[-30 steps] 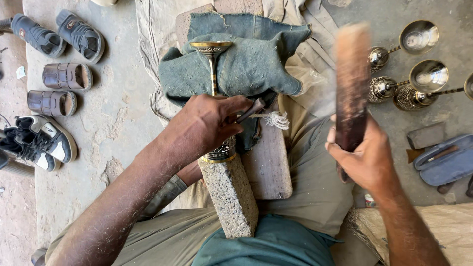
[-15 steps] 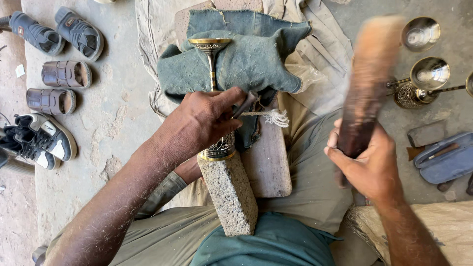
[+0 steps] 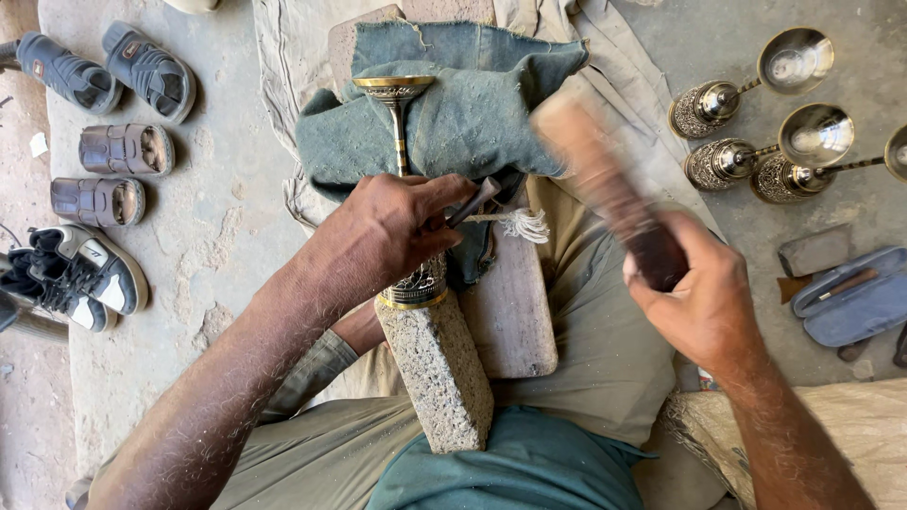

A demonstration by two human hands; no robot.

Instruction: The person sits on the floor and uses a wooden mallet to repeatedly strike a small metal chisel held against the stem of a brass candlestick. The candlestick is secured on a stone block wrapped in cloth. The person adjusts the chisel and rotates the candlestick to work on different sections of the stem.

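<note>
Left hand (image 3: 383, 241) closed in a grip on a thin chisel (image 3: 472, 201) and the brass goblet (image 3: 402, 156) lying across a stone block (image 3: 436, 373) beneath it, right hand (image 3: 704, 302) clenched on a motion-blurred wooden mallet (image 3: 605, 189) raised beside the chisel

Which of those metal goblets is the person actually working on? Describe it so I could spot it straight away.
Start at the crumpled blue-green cloth in the middle, above the person's lap. The goblet lies across it, cup end away from the person, its patterned base against a rough stone block, under the left hand. Unlike the three goblets lying at the right, it alone is being gripped.
</note>
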